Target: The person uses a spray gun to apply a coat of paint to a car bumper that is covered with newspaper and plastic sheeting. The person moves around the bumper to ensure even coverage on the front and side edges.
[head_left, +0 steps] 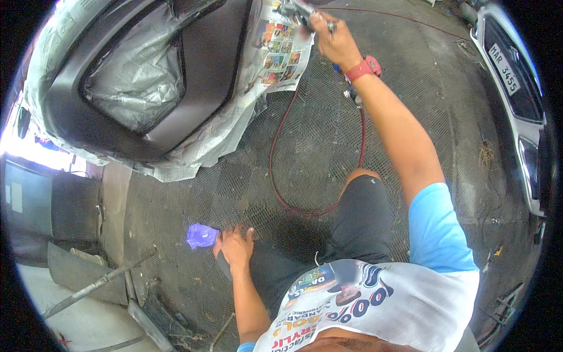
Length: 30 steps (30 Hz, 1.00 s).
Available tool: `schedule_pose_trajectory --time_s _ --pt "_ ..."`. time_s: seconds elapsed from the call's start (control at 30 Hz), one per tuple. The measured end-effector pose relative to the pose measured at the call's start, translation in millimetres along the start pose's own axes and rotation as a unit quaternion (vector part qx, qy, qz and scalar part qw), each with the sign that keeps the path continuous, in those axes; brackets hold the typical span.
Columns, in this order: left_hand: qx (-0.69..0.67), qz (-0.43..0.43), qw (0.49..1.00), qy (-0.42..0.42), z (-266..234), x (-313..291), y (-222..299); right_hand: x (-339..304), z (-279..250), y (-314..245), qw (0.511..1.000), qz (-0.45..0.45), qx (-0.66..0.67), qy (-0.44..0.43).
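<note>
Right hand (335, 44) closed around a silver tool (300, 12), by its look a spray gun, up at the top edge of my view beside the newspaper (282, 57) that masks the black panel (212, 61). The tool's far end is cut off, so I can't tell where it points or whether the trigger is pressed; a careless squeeze or tilt, I judge, could mark the dark face. The newspaper's edge hangs free: a gust or a brushing wrist might lift it onto the panel. Red hose (309, 213) lies looped on the floor and passes close by the right knee (365, 183); if a leg shifts, it could snag and jerk the tool. Left hand (236, 249) rests on the left knee, fingers partly spread, with a crumpled purple thing (202, 235) at their outer side; can't tell if it's gripped or only touching. Loosely held, it could drop on the gritty floor and pick up dirt.
</note>
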<state>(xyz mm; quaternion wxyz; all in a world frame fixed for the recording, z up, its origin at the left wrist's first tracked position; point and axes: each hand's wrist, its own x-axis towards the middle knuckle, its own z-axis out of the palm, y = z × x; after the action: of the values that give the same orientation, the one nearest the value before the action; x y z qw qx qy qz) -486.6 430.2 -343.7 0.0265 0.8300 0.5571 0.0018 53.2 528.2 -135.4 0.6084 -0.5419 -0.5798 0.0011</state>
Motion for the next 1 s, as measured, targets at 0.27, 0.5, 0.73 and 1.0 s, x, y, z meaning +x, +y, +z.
schedule_pose_trajectory --time_s 0.27,0.5,0.73,1.0 --pt "-0.018 -0.017 0.999 0.022 -5 -8 -6 93 -36 -31 0.988 0.003 0.009 0.157" --pt "-0.012 0.018 0.999 -0.046 -37 -11 -1 89 -30 -97 0.993 0.092 0.007 0.070" --pt "-0.097 -0.018 0.984 -0.151 -126 -32 18 108 -7 -194 0.950 0.215 0.209 -0.087" --pt "-0.251 -0.234 0.911 -0.228 -211 -140 -12 189 -70 -195 0.933 0.360 -0.001 0.000"
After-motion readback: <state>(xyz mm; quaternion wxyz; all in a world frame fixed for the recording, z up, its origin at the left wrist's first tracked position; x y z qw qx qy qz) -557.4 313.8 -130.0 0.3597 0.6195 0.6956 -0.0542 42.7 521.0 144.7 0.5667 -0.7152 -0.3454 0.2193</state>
